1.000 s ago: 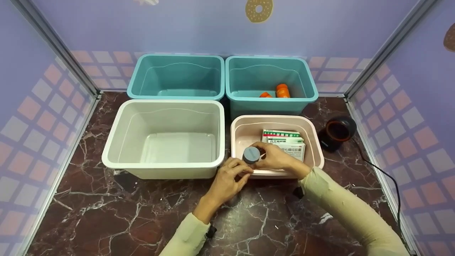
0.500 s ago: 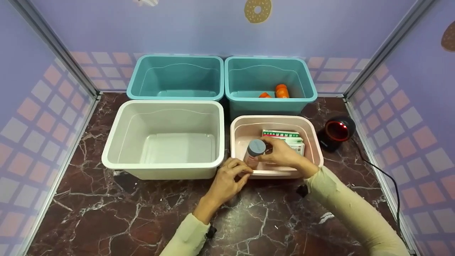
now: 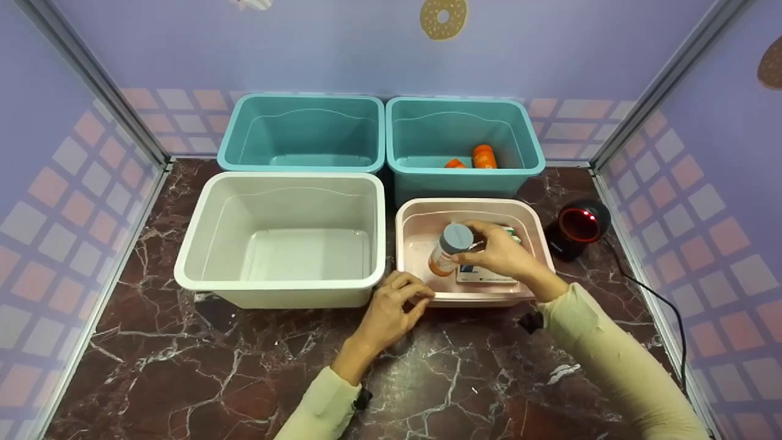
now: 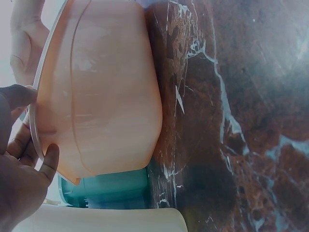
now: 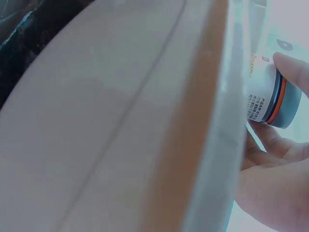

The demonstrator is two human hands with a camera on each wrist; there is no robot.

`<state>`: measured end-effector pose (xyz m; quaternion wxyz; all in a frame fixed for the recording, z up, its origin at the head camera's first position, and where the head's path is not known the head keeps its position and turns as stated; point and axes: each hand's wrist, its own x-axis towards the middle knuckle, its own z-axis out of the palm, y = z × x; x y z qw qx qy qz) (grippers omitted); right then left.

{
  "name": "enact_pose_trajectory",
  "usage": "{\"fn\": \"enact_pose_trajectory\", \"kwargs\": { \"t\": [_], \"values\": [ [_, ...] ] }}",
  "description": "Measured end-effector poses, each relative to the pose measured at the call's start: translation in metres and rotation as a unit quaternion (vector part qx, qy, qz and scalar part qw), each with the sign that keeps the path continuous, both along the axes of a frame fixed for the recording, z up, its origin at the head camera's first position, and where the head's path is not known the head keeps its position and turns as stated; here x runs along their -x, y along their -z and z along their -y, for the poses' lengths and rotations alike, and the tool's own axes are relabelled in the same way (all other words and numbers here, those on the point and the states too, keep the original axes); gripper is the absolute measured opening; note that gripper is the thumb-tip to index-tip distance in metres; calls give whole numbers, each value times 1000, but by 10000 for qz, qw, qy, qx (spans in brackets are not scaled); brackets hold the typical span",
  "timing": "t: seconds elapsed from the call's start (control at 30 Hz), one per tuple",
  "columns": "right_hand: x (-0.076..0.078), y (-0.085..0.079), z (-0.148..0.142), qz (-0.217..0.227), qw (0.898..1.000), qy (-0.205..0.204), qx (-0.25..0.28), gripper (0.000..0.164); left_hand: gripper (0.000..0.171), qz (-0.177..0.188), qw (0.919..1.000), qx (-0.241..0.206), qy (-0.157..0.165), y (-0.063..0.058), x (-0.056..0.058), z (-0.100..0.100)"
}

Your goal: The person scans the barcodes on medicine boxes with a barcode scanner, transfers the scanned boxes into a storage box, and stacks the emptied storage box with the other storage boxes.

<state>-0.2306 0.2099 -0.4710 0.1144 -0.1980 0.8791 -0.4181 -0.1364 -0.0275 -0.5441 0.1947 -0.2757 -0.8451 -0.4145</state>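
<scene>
My right hand [image 3: 502,253] holds a small bottle [image 3: 456,238] with a grey cap by its neck, over the inside of a pale pink bin [image 3: 410,229]. In the right wrist view the bottle [image 5: 263,89] shows a white printed label and an orange ring under the cap. My left hand [image 3: 393,308] pinches the front rim of the pink bin near its left corner; the left wrist view shows fingers on both sides of the rim. Several medicine boxes [image 3: 487,274] lie in the pink bin, partly covered by my right hand.
A large white bin [image 3: 281,285] stands left of the pink one. Behind are two teal bins [image 3: 302,167], the right teal bin [image 3: 464,183] holding orange bottles [image 3: 484,156]. A black scanner [image 3: 577,227] with lit red lights and a cable [image 3: 660,299] stands at the right.
My right hand has moved right and back with the bottle, from the front rim to over the bin's middle. The scanner's red lights have come on. My left hand stays in place.
</scene>
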Motion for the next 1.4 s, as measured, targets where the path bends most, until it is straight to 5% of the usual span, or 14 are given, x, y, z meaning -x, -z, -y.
{"fn": "enact_pose_trajectory", "kwargs": {
  "t": [0.73,1.4],
  "values": [
    [4,-30,-38,82,9931,777,877,54,7,37,10000,22,18,0,1,0],
    [8,-48,-72,-169,9826,1640,852,58,7,139,9999,4,-1,-1,0,0]
  ]
}}
